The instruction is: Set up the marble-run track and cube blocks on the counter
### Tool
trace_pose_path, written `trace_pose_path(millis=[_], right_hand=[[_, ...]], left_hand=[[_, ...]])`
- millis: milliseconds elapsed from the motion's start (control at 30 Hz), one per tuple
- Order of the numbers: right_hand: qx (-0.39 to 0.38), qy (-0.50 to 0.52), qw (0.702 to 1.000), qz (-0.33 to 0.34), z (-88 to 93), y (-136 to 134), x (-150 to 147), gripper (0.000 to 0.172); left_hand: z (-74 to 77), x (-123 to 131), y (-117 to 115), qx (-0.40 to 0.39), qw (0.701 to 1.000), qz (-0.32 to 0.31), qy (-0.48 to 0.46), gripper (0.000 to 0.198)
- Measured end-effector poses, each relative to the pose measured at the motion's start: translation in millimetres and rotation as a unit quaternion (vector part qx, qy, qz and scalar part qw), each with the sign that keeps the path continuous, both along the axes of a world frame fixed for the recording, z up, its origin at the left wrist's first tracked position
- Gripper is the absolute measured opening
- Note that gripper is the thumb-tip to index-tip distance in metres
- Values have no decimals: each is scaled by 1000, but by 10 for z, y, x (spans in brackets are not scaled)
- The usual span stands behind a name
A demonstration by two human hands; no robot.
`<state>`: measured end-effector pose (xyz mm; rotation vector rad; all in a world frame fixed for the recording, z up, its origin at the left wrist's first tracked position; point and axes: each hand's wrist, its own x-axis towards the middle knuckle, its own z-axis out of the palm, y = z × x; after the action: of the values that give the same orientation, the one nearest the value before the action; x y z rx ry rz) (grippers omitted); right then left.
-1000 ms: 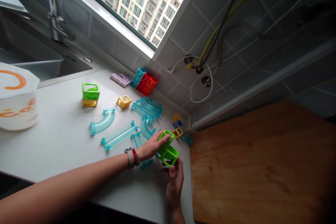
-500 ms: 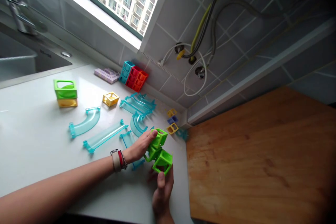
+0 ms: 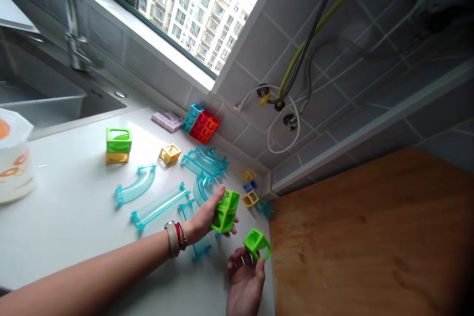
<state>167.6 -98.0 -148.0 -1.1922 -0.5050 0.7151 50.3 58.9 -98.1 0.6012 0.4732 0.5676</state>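
Note:
My left hand (image 3: 205,219) is closed round a pair of joined green cube blocks (image 3: 226,211), thumb on top and fingertips showing beneath. A single green cube block (image 3: 257,243), with open window-like sides, is pinched between the thumb and fingers of my right hand (image 3: 246,276). A gap separates the two hands. Clear blue track pieces lie under and left of my left hand: a straight track (image 3: 159,206), a curved track (image 3: 137,186) and a pile of tracks (image 3: 205,160).
A green-on-yellow block stack (image 3: 118,144), a yellow block (image 3: 170,153) and red and blue blocks (image 3: 201,124) stand farther back. Yellow and purple blocks (image 3: 251,186) sit near the corner. A wooden board (image 3: 370,237) borders the right; a sink (image 3: 96,108) and paper roll (image 3: 15,168) are left.
The green blocks have come apart: my right hand has moved right and away with one cube, while my left hand keeps the other two. The view has shifted, bringing the paper roll in.

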Motion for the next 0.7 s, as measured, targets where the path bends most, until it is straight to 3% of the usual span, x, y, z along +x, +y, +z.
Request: trace_pose_path(millis=[100, 233, 333, 400, 467, 533, 600, 700], right_hand=[[33, -75, 996, -21, 200, 122, 192, 40], [84, -179, 980, -19, 905, 589, 186, 44], [66, -269, 957, 82, 1412, 1145, -64, 40], [13, -350, 917, 190, 1605, 1563, -280, 37], [-69, -452, 843, 285, 1668, 1978, -504, 40], [-181, -558, 737, 335, 1629, 2355, -719, 44], [-221, -588, 694, 352, 1527, 2663, -913, 43], [-251, -609, 670, 344, 1341, 2967, -1139, 42]], left_hand=[[-36, 19, -43, -1, 1000, -12, -7, 75], [-65, 44, -51, -20, 1000, -13, -18, 84], [-91, 57, -25, -28, 999, -21, -23, 90], [-115, 63, -5, -29, 999, -28, -26, 95], [-141, 67, 6, -27, 999, -33, -32, 97], [-162, 75, -2, -20, 998, -35, -41, 95], [-174, 87, -25, -15, 998, -30, -44, 90], [-176, 115, -65, -12, 999, -3, -40, 77]])
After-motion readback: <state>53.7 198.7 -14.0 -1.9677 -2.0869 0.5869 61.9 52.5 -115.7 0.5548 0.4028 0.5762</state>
